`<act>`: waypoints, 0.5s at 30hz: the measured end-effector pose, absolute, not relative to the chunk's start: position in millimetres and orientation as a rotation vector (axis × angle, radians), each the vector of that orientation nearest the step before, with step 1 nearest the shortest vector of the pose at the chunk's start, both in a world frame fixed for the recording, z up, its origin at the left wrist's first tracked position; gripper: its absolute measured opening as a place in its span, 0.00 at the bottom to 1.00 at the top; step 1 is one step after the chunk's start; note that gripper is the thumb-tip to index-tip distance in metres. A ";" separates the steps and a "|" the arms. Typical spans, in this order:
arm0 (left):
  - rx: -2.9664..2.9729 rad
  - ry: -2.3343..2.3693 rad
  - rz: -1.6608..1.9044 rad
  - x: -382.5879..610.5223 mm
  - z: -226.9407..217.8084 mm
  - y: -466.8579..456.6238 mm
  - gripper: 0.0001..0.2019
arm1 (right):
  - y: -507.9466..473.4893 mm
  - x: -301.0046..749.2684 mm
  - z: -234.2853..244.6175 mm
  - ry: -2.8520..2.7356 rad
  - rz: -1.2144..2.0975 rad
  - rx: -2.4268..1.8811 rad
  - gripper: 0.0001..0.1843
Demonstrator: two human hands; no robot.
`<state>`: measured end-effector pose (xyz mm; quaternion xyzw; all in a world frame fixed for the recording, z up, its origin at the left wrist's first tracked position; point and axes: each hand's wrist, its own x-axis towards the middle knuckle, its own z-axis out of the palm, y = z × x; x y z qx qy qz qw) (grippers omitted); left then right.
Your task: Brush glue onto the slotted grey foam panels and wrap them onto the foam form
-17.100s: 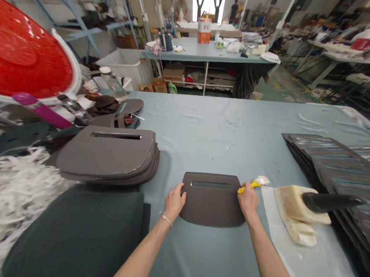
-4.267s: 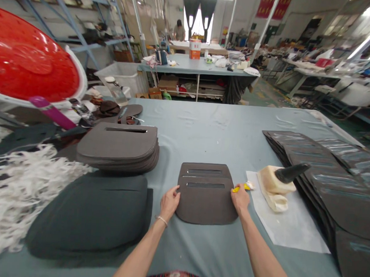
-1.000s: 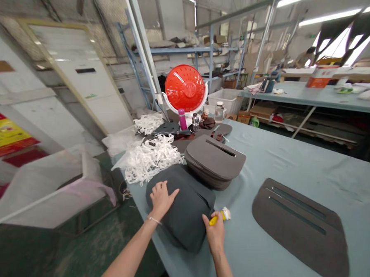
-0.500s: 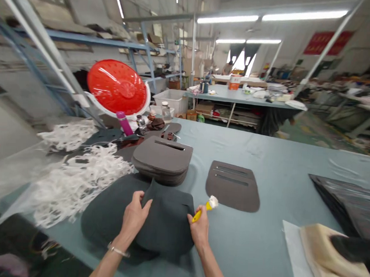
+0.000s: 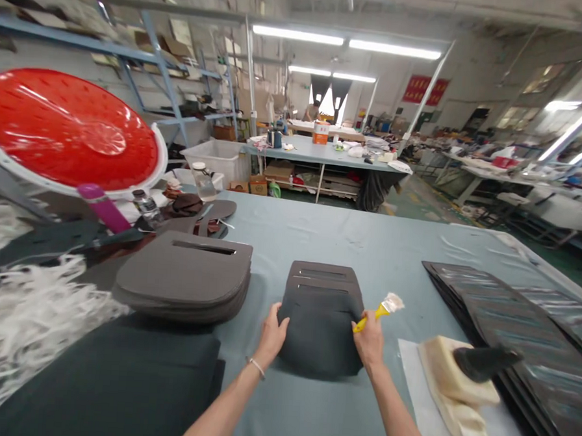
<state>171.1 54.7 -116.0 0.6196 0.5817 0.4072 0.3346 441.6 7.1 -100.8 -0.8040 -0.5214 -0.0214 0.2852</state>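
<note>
My left hand [image 5: 272, 337] grips the left edge of a dark grey felt sheet [image 5: 320, 333]. This sheet lies over the lower part of a slotted brown-grey panel [image 5: 323, 274], whose upper slots stay visible. My right hand [image 5: 370, 340] is shut on a yellow-handled glue brush [image 5: 374, 315] with white-coated bristles, and its knuckles rest on the sheet's right edge. Left of my hands stands a stack of slotted panels [image 5: 183, 274]. A larger dark felt pile [image 5: 101, 384] lies at the lower left.
A cream glue-caked pad with a black handle [image 5: 451, 382] sits on white paper [image 5: 409, 380] at the right, beside a stack of black sheets with shiny strips [image 5: 505, 307]. White scrap strips [image 5: 13, 314] and a red colander [image 5: 66, 128] occupy the left.
The view has swung back from the left to face the table's middle. The dark felt sheet has moved from beside the left pile onto the slotted panel, carried by both hands.
</note>
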 end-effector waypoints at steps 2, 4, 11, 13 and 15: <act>1.582 1.530 1.026 183.3 -138.8 65.8 0.22 | 13.5 455.1 -111.6 -1.377 -0.064 -2.244 0.13; 1.589 1.549 1.016 188.5 -158.1 70.5 0.25 | 17.5 465.0 -125.3 -1.357 -0.054 -2.278 0.14; 1.704 1.613 1.047 186.1 -178.3 71.5 0.23 | 16.1 482.4 -158.6 -1.296 -0.012 -2.235 0.16; 1.700 1.629 1.048 187.8 -177.2 73.4 0.22 | 15.6 484.0 -160.2 -1.284 -0.023 -2.219 0.17; 1.691 1.640 1.041 189.8 -174.1 74.9 0.21 | 16.0 484.9 -158.4 -1.276 -0.062 -2.227 0.15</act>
